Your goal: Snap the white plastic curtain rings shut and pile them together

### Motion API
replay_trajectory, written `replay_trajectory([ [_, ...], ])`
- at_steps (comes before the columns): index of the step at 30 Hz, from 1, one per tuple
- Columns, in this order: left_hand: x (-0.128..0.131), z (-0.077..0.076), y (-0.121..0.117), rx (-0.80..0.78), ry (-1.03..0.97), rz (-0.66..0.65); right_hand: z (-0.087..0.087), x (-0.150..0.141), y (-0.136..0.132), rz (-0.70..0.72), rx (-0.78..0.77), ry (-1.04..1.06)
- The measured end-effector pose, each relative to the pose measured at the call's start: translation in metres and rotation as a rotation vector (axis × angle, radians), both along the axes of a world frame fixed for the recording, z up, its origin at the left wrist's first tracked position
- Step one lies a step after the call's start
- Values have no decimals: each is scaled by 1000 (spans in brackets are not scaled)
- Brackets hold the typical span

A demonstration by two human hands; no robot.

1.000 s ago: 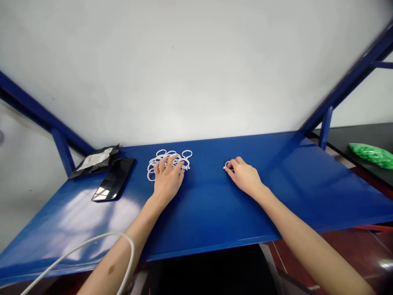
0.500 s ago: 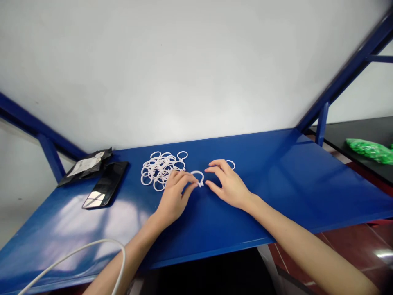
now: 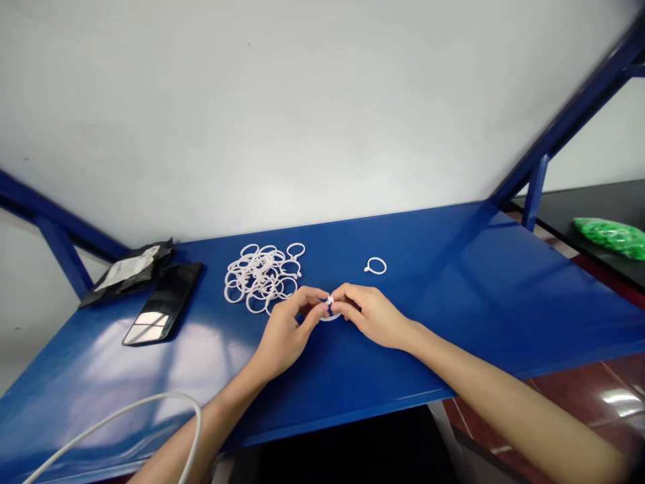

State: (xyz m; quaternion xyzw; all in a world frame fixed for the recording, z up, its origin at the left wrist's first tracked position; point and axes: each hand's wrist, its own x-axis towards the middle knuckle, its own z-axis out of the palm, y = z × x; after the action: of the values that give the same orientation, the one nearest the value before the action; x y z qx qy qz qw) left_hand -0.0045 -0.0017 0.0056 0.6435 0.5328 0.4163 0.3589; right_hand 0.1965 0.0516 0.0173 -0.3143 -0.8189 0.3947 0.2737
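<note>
I see left hand (image 3: 287, 329) and right hand (image 3: 377, 314) pinched closed on one white ring (image 3: 330, 318), glossy blue table (image 3: 443, 269) below (pale wall (image 3: 322, 128) behind).

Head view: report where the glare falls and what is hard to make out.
Head view: pale glare washes over the left side of the blue table; head view: a white reflection sits on the near end of the black phone; head view: the red floor shines at lower right; head view: fingertips partly hide the small white ring, so its fine detail is unclear.
</note>
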Motion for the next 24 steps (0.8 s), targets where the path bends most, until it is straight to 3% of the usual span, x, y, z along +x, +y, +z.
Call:
replay_trajectory([
  [6,3,-4,-1,121,114,-4,-7,2,1,52,-14,-23],
  [16,7,-21,-9,345,300,-28,-10,3,-5,130,188,-192],
  [21,-1,-12,3,457,493,-22,-13,-1,2,17,266,-181],
  [24,-11,-8,14,519,682,82,-11,1,10,-74,360,-205],
])
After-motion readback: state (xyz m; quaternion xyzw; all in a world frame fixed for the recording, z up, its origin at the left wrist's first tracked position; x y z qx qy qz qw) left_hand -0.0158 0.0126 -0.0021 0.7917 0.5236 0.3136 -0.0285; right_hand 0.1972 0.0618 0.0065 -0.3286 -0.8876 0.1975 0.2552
